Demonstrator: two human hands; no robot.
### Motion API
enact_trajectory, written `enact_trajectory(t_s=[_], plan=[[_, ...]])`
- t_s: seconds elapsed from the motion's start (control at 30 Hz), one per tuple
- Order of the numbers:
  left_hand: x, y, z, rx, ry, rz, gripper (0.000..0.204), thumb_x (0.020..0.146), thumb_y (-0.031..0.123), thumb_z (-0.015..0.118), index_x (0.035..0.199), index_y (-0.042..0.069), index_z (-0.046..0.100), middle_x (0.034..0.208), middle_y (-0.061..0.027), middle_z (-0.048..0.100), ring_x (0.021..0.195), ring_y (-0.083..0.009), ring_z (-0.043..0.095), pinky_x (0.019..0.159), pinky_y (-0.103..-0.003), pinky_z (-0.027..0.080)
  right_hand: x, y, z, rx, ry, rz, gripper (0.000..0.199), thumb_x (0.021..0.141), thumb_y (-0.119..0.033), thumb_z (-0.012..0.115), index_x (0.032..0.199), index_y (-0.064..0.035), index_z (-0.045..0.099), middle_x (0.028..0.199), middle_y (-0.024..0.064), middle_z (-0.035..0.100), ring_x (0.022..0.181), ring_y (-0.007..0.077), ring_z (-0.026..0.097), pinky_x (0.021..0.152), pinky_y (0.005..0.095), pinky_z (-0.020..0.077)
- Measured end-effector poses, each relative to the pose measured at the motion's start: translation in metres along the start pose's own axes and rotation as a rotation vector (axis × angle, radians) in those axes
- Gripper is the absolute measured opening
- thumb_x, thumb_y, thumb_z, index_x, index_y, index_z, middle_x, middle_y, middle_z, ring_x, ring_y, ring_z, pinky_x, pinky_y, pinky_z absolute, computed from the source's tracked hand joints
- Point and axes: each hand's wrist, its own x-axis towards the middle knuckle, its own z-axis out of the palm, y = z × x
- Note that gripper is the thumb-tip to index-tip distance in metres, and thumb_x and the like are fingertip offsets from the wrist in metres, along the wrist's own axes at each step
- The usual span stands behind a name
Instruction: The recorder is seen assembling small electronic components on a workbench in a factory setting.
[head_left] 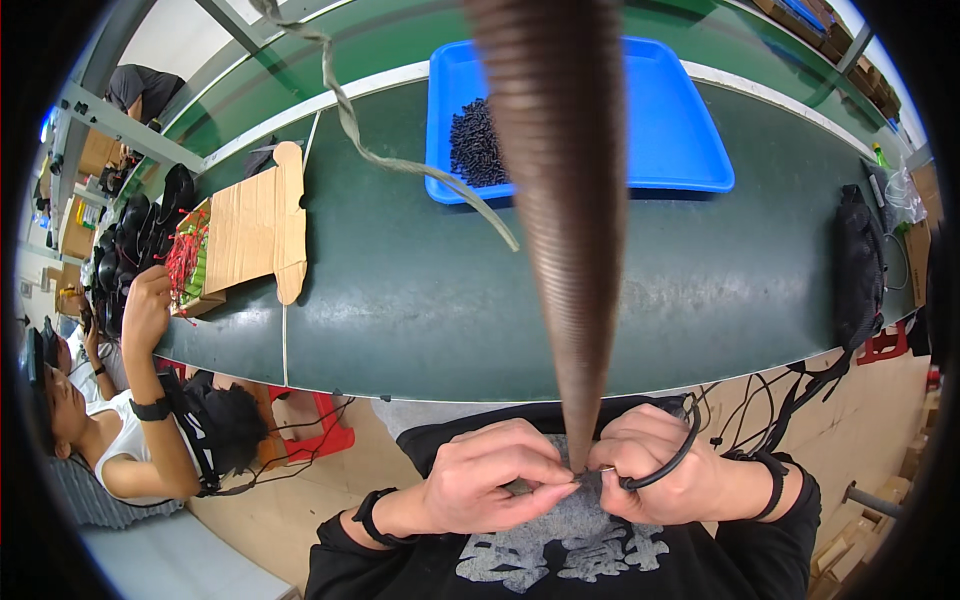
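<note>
My right hand point(650, 465) is closed on a black cable point(684, 448) that curves in a loop over its back. A small metal end shows at its fingertips. Close beside it, my left hand point(500, 480) has thumb and forefinger pinched together; a tiny dark piece seems to sit at the tips, too small to name. Both hands are in front of my dark shirt, just off the near edge of the green bench point(420, 300). A blurred brown ribbed shaft point(560, 200) hangs down the middle of the view, its lower end reaching the fingertips and hiding part of the space between them.
A blue tray point(690, 150) with a heap of small black parts point(477, 150) lies on the bench's far side. At left is an open cardboard box point(245, 235) of red and green parts, with a co-worker's hand point(150, 285) over it. A black bag point(858, 270) lies right; a frayed cord point(350, 125) dangles.
</note>
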Motion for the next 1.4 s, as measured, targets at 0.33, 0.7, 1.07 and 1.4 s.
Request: enact_trajectory(t_s=[0.33,0.7,1.07,1.4], plan=[[0.001,-0.001,0.007,0.172,0.078,0.072,0.019,0.066,-0.003,0.078,0.078,0.000,0.064,0.076,-0.0088,0.065,0.061,-0.0188,0.061,0.051,-0.027,0.048,0.003,-0.001,0.009,-0.086,-0.024,-0.021,0.032,0.068,-0.005,0.071,0.091,-0.0001,0.050,0.068,0.0096,0.050,0.062,0.0285,0.052,0.058,0.0386,0.0420],[0.002,0.010,0.005,0.266,-0.019,0.008,0.021,0.064,0.001,0.081,0.082,0.004,0.071,0.073,-0.0050,0.061,0.061,-0.0184,0.062,0.052,-0.027,0.049,0.002,0.000,0.013,-0.214,0.011,-0.081,0.035,0.064,-0.009,0.070,0.091,0.0024,0.050,0.065,0.0071,0.047,0.057,0.0236,0.049,0.053,0.0346,0.0396],[0.005,0.011,0.003,0.412,0.028,0.125,0.025,0.062,-0.002,0.082,0.085,0.001,0.070,0.073,-0.0076,0.065,0.063,-0.0195,0.064,0.055,-0.029,0.052,0.002,0.000,0.015,-0.402,0.011,-0.145,0.036,0.061,-0.011,0.065,0.090,0.0059,0.050,0.063,0.0050,0.044,0.055,0.0198,0.047,0.052,0.0313,0.0388],[0.008,0.013,-0.001,0.517,-0.058,0.187,0.025,0.063,-0.002,0.081,0.085,0.001,0.070,0.073,-0.0086,0.066,0.065,-0.0203,0.066,0.057,-0.029,0.054,0.004,0.001,0.016,-0.452,0.019,-0.165,0.037,0.062,-0.012,0.064,0.090,0.0068,0.050,0.063,0.0042,0.043,0.056,0.0185,0.047,0.053,0.0305,0.0389]])
